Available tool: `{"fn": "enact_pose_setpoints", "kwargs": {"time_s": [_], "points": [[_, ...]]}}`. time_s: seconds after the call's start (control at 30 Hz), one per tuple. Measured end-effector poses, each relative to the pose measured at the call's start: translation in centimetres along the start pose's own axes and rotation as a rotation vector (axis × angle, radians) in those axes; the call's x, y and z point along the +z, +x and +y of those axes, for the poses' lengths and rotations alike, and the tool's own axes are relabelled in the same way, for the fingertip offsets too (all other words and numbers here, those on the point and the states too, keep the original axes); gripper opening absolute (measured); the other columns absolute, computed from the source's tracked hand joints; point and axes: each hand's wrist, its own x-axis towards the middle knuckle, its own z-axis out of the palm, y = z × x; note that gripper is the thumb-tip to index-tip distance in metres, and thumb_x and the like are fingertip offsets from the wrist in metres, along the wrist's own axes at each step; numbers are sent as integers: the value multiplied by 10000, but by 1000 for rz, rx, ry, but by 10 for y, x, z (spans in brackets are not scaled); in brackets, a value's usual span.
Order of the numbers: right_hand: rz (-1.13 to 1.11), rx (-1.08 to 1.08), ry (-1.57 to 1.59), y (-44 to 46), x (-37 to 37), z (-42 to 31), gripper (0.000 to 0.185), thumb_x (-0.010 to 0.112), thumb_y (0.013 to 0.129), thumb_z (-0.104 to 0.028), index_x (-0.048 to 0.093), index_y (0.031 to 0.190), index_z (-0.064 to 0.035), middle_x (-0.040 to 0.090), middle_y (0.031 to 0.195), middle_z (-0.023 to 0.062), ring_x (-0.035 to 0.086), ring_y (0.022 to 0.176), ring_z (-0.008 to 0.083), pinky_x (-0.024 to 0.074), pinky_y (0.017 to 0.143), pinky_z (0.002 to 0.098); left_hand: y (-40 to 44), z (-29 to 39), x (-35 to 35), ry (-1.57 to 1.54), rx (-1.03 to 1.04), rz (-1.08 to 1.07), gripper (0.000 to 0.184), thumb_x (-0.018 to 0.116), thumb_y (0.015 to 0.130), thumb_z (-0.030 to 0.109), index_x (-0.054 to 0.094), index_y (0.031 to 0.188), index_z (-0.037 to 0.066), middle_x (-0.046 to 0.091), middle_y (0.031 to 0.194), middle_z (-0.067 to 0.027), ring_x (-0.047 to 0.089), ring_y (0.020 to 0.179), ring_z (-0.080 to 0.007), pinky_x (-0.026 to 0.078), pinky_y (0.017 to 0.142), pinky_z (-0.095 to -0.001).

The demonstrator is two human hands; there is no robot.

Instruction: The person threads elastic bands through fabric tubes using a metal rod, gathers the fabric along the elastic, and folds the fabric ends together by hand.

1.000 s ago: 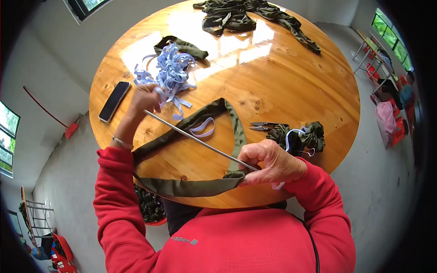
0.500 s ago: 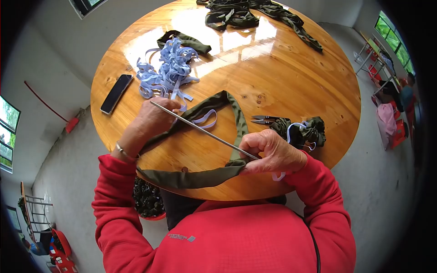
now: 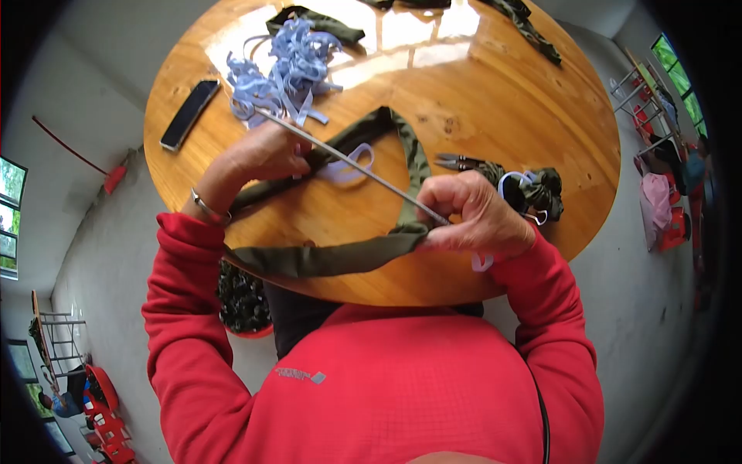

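Fabric band (image 3: 325, 261) in dark olive green forms a rough triangle at the centre of the frame, its peak toward the top and its lower side sweeping along the near edge of a round wooden desk (image 3: 510, 100). The cloth carries a soft sheen; it runs smooth along the lower stretch, wrinkles at the peak and down the right side, and bunches at the lower right corner under the right hand (image 3: 475, 213). That hand's grip is clenched on a slim grey rod (image 3: 352, 166) and the corner of the band together, thumb pressed toward bent fingers. The rod slants up and left across the triangle to the left hand (image 3: 267, 153), whose fingers curl at the band's upper left side; what that grip holds, if anything, cannot be told from this angle. A pale loop (image 3: 338, 175) shows just below the rod. At upper left, a tangle of light blue strips (image 3: 290, 66) lies near a dark phone (image 3: 189, 114). Right of centre, snips (image 3: 457, 161) rest against a bundle of green cloth (image 3: 545, 189).
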Motion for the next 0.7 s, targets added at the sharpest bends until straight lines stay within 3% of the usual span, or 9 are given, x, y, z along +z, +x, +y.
{"fn": "enact_pose_setpoints", "kwargs": {"time_s": [0.07,0.2,0.3,0.33,0.47,0.5,0.57,0.67,0.7], "points": [[4,-1,-53,0,-1,-1,183,741,730,-51,571,794,-28,499,652,-68,422,600,2,333,515,175,-1,5,2,-22,-55,34,42,620,713,27,648,727,-2,626,602,-81,597,541,-152,472,527,-285],[33,-38,-178,-1,-4,-5,191,748,717,-46,579,805,-28,521,663,-64,429,600,-1,339,514,170,4,-15,2,-32,44,123,43,625,706,52,641,699,13,602,577,-53,555,528,-108,447,498,-284],[44,78,4,-4,-4,-20,203,755,712,-55,583,815,-24,548,679,-50,465,617,1,361,523,163,3,-19,-4,-268,-31,92,55,619,719,43,632,681,6,604,581,-36,545,529,-86,434,480,-266],[72,67,60,-5,-5,-21,207,754,704,-44,580,813,-22,556,684,-43,479,623,5,370,527,162,-2,-4,-15,-177,-131,67,63,621,728,42,623,679,3,596,577,-20,525,513,-70,409,442,-251],[194,-41,217,-17,-18,-28,219,732,661,22,563,795,-14,571,695,-19,517,633,27,392,535,159,1,-32,-29,-251,-126,212,88,636,734,76,613,682,10,571,572,-12,502,479,-67,388,401,-249],[227,-82,240,-22,-22,-30,223,722,648,44,557,788,-13,571,694,-14,523,631,33,395,535,159,3,-44,-33,-281,-144,282,40,587,740,34,614,717,17,618,616,-58,558,495,-113,445,430,-250],[294,-195,373,-26,-27,-25,240,706,600,48,539,760,-15,550,673,-12,509,601,52,400,538,177,3,-44,-39,359,-253,548,70,591,742,92,623,765,34,634,695,-127,622,628,-225,502,571,-339],[304,-283,320,-27,-32,-23,250,715,577,1,523,736,-16,519,647,-5,495,584,68,390,524,207,8,-27,-38,532,-473,479,162,583,764,177,659,872,84,658,870,-149,635,850,-319,495,772,-406],[266,-271,366,-26,-32,-23,247,709,575,4,520,734,-14,514,641,-4,488,575,70,383,518,208,10,-26,-39,526,-499,448,176,578,770,188,657,891,88,655,898,-151,632,871,-317,492,782,-407]]}}
